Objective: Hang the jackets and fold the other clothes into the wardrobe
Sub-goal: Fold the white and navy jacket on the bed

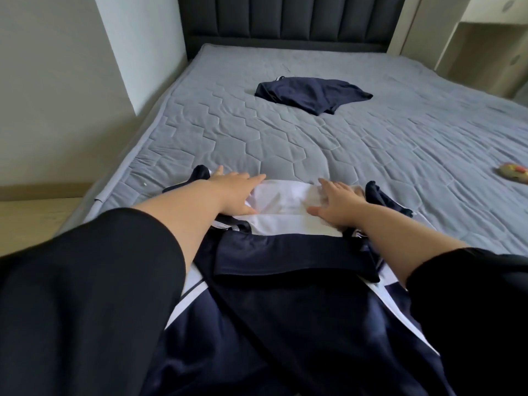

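Observation:
A navy and white garment (285,281) lies spread flat on the near part of the bed, its white band (285,207) at the far end. My left hand (231,192) lies flat on the left side of that white band with fingers straight. My right hand (337,202) presses flat on the right side of the band, fingers spread. Farther up the bed sits a second navy garment (311,94), loosely folded, apart from both hands.
The bed (400,155) has a grey quilted cover and a dark padded headboard (288,18). A small yellow and red object (514,172) lies at the right edge. A white wall (57,95) runs along the left, cream shelving (480,52) stands at the back right.

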`<move>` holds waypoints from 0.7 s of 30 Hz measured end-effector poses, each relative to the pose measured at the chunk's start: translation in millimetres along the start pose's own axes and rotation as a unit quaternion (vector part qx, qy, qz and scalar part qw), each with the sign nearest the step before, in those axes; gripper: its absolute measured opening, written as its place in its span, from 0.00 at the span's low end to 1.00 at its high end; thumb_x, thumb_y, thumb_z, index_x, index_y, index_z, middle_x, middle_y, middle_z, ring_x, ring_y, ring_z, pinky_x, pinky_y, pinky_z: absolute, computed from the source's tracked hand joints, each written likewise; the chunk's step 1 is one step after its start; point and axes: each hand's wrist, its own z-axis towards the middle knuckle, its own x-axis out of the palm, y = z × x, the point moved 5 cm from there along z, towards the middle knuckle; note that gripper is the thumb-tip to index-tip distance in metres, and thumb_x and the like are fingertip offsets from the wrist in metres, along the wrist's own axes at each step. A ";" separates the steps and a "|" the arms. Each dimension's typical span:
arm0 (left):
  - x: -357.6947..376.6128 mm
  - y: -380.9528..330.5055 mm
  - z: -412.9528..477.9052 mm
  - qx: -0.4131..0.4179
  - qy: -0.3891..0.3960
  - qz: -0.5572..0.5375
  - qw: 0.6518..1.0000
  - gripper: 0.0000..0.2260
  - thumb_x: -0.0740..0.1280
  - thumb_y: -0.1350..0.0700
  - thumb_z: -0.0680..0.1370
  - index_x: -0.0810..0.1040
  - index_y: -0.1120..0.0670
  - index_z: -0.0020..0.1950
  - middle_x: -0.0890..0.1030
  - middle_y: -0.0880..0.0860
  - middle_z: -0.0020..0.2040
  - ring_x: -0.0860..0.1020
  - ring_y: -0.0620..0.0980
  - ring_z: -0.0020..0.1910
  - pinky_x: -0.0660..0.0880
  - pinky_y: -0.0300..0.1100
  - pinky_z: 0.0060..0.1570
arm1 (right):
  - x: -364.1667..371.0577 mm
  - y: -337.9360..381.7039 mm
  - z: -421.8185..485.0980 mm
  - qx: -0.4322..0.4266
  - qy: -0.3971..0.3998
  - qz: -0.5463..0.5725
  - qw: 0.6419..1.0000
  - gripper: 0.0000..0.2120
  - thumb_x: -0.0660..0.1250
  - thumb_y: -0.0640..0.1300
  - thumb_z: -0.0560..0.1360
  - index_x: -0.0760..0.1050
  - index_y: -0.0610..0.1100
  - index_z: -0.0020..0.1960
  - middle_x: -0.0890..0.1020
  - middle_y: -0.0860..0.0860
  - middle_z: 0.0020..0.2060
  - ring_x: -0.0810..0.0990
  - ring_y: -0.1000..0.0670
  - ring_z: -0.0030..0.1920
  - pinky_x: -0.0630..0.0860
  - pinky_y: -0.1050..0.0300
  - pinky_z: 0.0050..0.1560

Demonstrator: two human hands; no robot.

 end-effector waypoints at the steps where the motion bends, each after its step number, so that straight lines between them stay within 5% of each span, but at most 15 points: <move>1: -4.4 3.3 0.5 -0.008 0.011 -0.007 1.000 0.39 0.66 0.40 0.74 0.49 0.46 0.78 0.67 0.48 0.70 0.64 0.53 0.71 0.50 0.58 0.71 | -4.4 -0.4 1.2 -0.001 0.000 -0.015 1.000 0.41 0.63 0.64 0.73 0.50 0.50 0.77 0.61 0.48 0.74 0.56 0.44 0.75 0.50 0.42 0.73; 4: -13.9 8.3 -2.2 -0.008 0.043 -0.046 0.998 0.28 0.72 0.47 0.71 0.66 0.49 0.67 0.74 0.48 0.61 0.73 0.51 0.54 0.68 0.45 0.54 | -17.5 -1.8 1.1 0.002 0.047 -0.055 0.997 0.34 0.69 0.61 0.69 0.62 0.50 0.70 0.73 0.48 0.61 0.70 0.43 0.61 0.62 0.46 0.64; 8: -20.8 6.9 -13.1 -0.027 0.061 0.009 0.998 0.23 0.73 0.52 0.69 0.71 0.52 0.61 0.74 0.50 0.52 0.72 0.52 0.47 0.69 0.42 0.43 | -30.1 6.6 -9.9 0.015 0.063 -0.107 0.992 0.22 0.74 0.53 0.67 0.74 0.45 0.57 0.77 0.51 0.44 0.76 0.45 0.45 0.73 0.54 0.48; 10: -31.2 1.1 -16.6 -0.044 0.010 0.064 0.997 0.15 0.72 0.54 0.70 0.74 0.52 0.55 0.78 0.50 0.50 0.76 0.53 0.46 0.68 0.42 0.40 | -35.3 14.4 -20.8 0.029 0.014 -0.143 0.989 0.13 0.71 0.48 0.69 0.74 0.46 0.51 0.77 0.50 0.40 0.77 0.45 0.44 0.70 0.55 0.48; 13: -61.2 -6.3 -27.0 -0.085 -0.110 0.130 0.982 0.06 0.66 0.60 0.75 0.76 0.52 0.51 0.79 0.52 0.52 0.77 0.56 0.51 0.67 0.43 0.41 | -62.4 31.8 -33.4 0.006 -0.118 -0.195 0.974 0.03 0.63 0.40 0.73 0.70 0.47 0.45 0.80 0.50 0.42 0.74 0.46 0.40 0.63 0.51 0.62; 17: -111.8 11.9 -48.6 -0.137 -0.258 0.081 0.953 0.09 0.62 0.62 0.77 0.76 0.54 0.56 0.78 0.55 0.50 0.76 0.58 0.50 0.64 0.44 0.40 | -138.5 48.2 -39.5 -0.042 -0.295 -0.159 0.941 0.09 0.61 0.33 0.70 0.68 0.44 0.46 0.81 0.46 0.42 0.76 0.43 0.39 0.64 0.51 0.59; 21: -126.2 17.5 -79.0 -0.150 -0.351 0.048 0.923 0.11 0.60 0.66 0.76 0.75 0.56 0.56 0.78 0.57 0.49 0.76 0.59 0.48 0.65 0.46 0.37 | -163.3 53.6 -58.7 -0.044 -0.350 -0.149 0.924 0.12 0.61 0.30 0.67 0.68 0.43 0.46 0.79 0.44 0.41 0.77 0.42 0.40 0.64 0.50 0.55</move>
